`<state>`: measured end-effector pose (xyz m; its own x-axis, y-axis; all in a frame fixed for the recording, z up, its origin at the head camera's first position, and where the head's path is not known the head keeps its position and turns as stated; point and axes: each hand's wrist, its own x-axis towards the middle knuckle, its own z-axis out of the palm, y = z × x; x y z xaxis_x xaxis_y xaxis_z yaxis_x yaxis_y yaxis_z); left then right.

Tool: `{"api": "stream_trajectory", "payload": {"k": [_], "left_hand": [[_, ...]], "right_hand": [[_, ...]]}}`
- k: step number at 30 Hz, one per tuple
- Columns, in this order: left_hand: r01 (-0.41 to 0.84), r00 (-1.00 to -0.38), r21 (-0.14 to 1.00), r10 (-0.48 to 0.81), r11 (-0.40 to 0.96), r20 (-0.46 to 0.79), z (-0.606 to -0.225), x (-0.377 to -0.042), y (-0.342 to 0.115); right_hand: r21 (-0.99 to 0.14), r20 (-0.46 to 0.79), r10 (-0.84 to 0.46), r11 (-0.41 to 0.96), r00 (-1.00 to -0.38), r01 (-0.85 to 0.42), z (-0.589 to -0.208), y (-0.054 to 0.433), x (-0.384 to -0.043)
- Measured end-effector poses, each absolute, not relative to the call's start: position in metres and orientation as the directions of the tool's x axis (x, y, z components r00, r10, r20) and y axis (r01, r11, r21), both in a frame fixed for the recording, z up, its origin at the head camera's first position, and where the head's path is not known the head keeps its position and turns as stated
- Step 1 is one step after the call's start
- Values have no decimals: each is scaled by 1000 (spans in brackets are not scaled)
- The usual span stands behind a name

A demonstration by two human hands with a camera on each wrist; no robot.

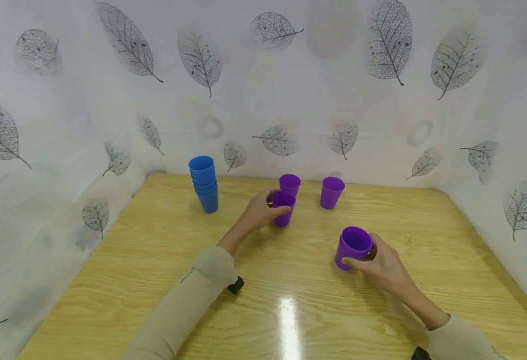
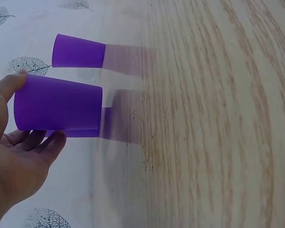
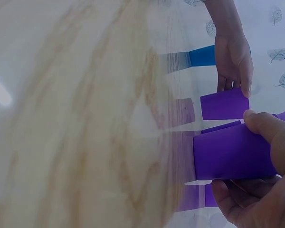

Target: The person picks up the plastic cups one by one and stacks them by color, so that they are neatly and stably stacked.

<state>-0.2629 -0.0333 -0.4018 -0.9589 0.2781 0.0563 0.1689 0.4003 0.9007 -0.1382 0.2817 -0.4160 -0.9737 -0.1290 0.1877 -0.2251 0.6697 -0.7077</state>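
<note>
My left hand [image 1: 259,209] holds an upright purple cup [image 1: 283,218] between thumb and fingers. Close behind that cup is a second purple cup [image 1: 290,182], partly hidden by it. In the left wrist view, the held purple cup [image 2: 61,103] has its base just above or on the table; I cannot tell which. My right hand [image 1: 387,267] grips a nested pair of purple cups [image 1: 348,257], nearer and to the right. A doubled rim shows there. Another purple cup [image 1: 331,196] stands alone at the back, between the hands.
A tall stack of nested blue cups [image 1: 208,201] stands at the back left of the wooden table [image 1: 290,280]. Behind and at both sides hangs a white covering [image 1: 317,105] printed with grey leaves. Light reflects off the front of the tabletop.
</note>
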Motion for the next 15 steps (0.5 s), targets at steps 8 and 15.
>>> {"api": "stream_trajectory", "payload": {"k": [8,15], "left_hand": [[191,-953,903,294,386,76,-390,-258,-35],[229,-944,902,309,367,113,-375,-252,-32]], "right_hand": [[-705,193,-130,671,-973,-229,-416,282,-138],[-710,187,-134,667,-973,-228,-416,282,-138]]}}
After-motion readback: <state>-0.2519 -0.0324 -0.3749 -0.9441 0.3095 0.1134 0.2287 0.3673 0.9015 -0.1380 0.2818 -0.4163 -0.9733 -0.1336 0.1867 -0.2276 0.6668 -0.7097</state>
